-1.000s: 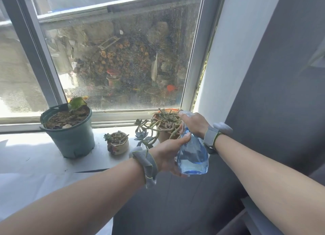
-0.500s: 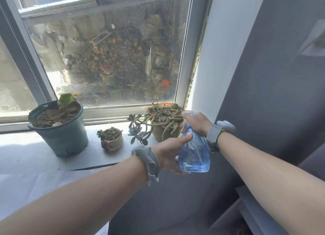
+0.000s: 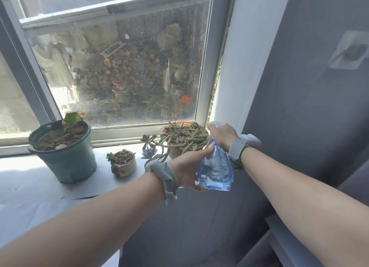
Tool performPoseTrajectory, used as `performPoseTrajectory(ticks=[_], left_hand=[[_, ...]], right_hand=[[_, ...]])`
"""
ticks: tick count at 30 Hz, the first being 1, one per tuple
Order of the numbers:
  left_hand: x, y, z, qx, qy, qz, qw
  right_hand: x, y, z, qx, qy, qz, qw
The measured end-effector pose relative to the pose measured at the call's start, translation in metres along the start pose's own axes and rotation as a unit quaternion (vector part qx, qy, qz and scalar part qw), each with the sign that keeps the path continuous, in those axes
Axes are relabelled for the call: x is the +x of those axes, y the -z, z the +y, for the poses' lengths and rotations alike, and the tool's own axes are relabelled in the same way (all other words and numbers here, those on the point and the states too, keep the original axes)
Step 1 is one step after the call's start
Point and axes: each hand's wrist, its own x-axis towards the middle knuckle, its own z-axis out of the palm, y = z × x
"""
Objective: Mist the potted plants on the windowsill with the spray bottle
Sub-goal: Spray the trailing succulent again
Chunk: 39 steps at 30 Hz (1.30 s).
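A clear blue spray bottle (image 3: 216, 170) hangs in front of the windowsill's right end. My left hand (image 3: 189, 166) grips its body from the left side. My right hand (image 3: 222, 135) is wrapped round its white head at the top; the nozzle is hidden. Just behind the bottle stands an orange pot of trailing green succulent stems (image 3: 183, 137). A small beige pot with a tiny succulent (image 3: 123, 162) sits to its left. Farther left stands a large green pot of soil with one leaf (image 3: 63, 146).
The white windowsill (image 3: 30, 178) runs left under the window. The glass pane (image 3: 123, 66) is speckled with droplets. A grey wall (image 3: 299, 106) rises at the right, and a grey ledge (image 3: 289, 242) juts out at the lower right.
The view has shifted slightly, so pots and hands sit a bit differently in frame. Both hands keep the same hold on the bottle near the orange pot.
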Motion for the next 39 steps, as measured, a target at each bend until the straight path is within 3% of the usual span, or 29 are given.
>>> performPoseTrajectory(ticks=[5,20,29,34,39], left_hand=[[-0.004,0.002,0.004,0.004,-0.017,0.004,1.000],[-0.015,0.009,0.007,-0.018,-0.068,0.048,0.996],[-0.025,0.014,-0.004,-0.028,-0.068,0.052,0.996],[-0.030,0.014,-0.012,-0.046,-0.049,0.058,0.996],[-0.033,0.013,-0.023,-0.068,-0.024,0.045,0.996]], right_hand=[[0.002,0.000,-0.008,-0.002,-0.007,0.005,1.000],[0.000,0.002,-0.033,-0.005,0.080,0.037,0.996],[-0.012,-0.005,-0.042,-0.025,0.119,-0.022,0.992],[-0.017,-0.015,-0.041,-0.041,0.107,-0.014,0.993],[-0.022,-0.023,-0.037,-0.056,0.092,-0.095,0.990]])
